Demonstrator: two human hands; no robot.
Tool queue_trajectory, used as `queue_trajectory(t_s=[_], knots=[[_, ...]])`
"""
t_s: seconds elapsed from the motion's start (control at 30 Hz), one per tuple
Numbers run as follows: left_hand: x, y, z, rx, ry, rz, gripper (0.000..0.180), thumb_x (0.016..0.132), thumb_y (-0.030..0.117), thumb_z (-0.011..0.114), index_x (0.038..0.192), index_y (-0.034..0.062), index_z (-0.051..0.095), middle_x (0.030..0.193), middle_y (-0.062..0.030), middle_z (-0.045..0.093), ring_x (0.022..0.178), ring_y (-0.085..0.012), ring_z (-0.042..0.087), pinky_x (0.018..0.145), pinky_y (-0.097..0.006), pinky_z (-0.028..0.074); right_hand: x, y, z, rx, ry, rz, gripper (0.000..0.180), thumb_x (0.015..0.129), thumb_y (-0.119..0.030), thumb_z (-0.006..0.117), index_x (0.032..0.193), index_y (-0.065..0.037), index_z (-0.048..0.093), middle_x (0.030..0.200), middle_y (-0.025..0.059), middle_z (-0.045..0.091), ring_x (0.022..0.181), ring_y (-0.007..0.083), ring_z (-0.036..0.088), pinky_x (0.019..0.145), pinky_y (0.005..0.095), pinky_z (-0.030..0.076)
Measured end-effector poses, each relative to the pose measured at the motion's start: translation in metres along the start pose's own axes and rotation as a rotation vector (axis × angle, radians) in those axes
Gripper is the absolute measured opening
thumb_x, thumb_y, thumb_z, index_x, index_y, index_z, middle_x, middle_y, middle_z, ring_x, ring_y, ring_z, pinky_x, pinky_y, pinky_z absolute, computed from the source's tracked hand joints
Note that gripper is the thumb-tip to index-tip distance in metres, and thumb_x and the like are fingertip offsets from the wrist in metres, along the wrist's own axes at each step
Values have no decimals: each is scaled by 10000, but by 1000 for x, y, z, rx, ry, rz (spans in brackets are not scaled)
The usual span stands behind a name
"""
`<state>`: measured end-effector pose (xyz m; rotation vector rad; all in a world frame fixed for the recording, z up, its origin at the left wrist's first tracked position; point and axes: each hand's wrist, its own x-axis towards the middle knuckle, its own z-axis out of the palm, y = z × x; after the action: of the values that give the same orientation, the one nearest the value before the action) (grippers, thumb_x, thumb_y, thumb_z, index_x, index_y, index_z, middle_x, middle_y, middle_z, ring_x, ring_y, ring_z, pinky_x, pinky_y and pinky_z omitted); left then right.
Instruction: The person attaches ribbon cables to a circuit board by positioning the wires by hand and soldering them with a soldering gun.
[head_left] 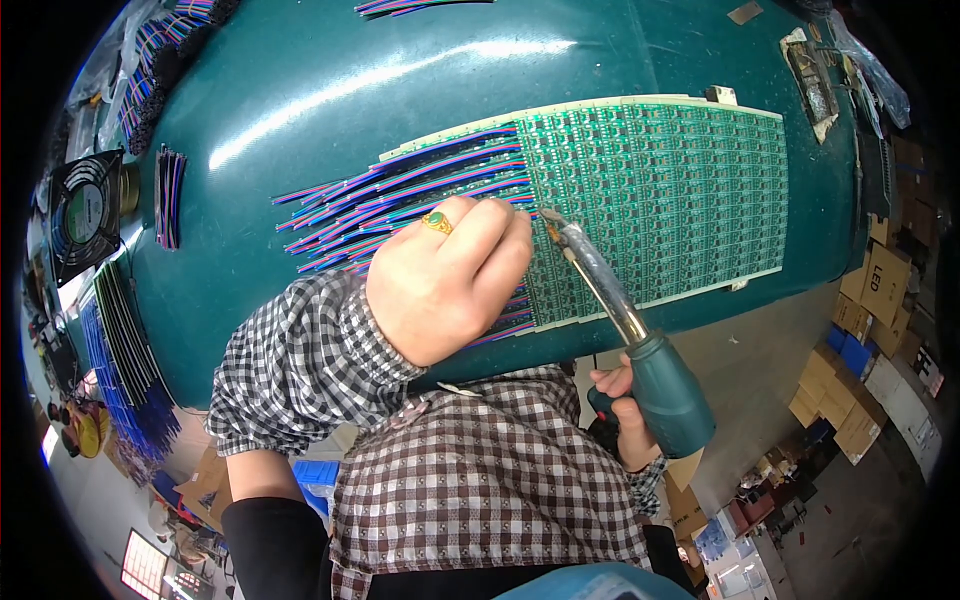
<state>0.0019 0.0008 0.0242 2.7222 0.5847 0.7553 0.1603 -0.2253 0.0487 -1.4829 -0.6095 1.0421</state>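
Note:
A large green circuit board panel point(660, 200), covered in rows of small components, lies on the table. Bundles of blue, red, green and black wires point(350, 205) run leftward from its left part. My left hand point(445, 285), with a green-stone ring, is closed over the wires at the edge of their rows; its fingertips are mostly hidden. My right hand point(630, 420) grips a soldering gun point(675, 400) with a green handle and metal barrel. The gun's tip is at the panel, just right of my left fingers and close to the wire ends.
The dark green table point(300, 100) curves around the panel. A black fan point(86, 215), a short wire bundle point(170, 198) and hanging wires point(130, 370) are at the left. A worn metal tray point(810, 85) lies at the far right. Cardboard boxes point(840, 395) stand on the floor.

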Motion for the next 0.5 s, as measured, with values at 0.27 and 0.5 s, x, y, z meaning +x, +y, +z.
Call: queue_trajectory(t_s=[0.27,0.5], knots=[[-2,-1,0,7,-5,-10,294,680,105,624,951,-8,634,841,-70,521,711,-183,574,590,-280,507,-1,-4,8,-99,37,18,610,878,-283,727,1231,136,462,893,96,566,847,227,597,847,469,554],[9,6,-11,-90,-91,-66,344,661,-21,670,1004,-41,667,918,-116,625,739,-234,628,623,-315,526,1,-16,4,-139,24,-6,585,897,-305,696,1228,123,473,901,106,570,853,227,598,842,475,559]])
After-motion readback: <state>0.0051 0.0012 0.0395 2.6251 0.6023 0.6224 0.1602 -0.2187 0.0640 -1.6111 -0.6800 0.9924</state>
